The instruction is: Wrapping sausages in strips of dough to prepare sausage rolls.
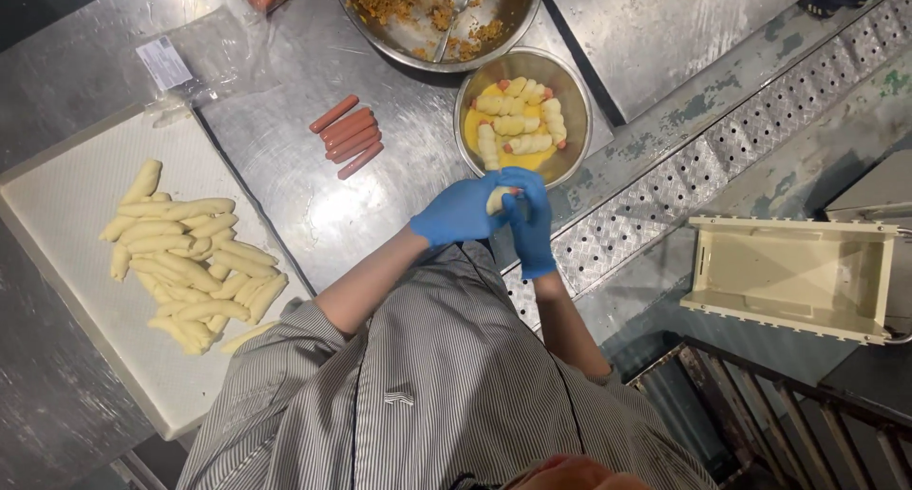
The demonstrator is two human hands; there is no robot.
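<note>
Two blue-gloved hands meet just above the striped shirt (446,376), over the steel table's (285,167) near edge. With the camera looking straight down over the person's head, the left hand (459,213) shows on the picture's left side and the right hand (530,226) on its right. Both curl their fingers around a pale dough piece (497,200), pinching it between them; only a small part of it shows between the gloves.

Beside the left arm lies a white cutting board (66,215) carrying a loose pile of dough strips (190,257); bare board remains around the pile on all sides. A perforated metal strip (684,167) runs diagonally past the right hand, and a cream plastic tray (793,276) sits well apart beyond it.

Just beyond the hands stands a small steel bowl (576,101) holding yellow egg wash and dough-wrapped sausages (518,120), its rim nearly touching the gloves. Five bare sausages (347,137) lie side by side on open steel between board and bowl. Farthest off, a larger bowl (518,10) holds crumbs and a spoon (454,10), beside a clear plastic bag (204,58).
</note>
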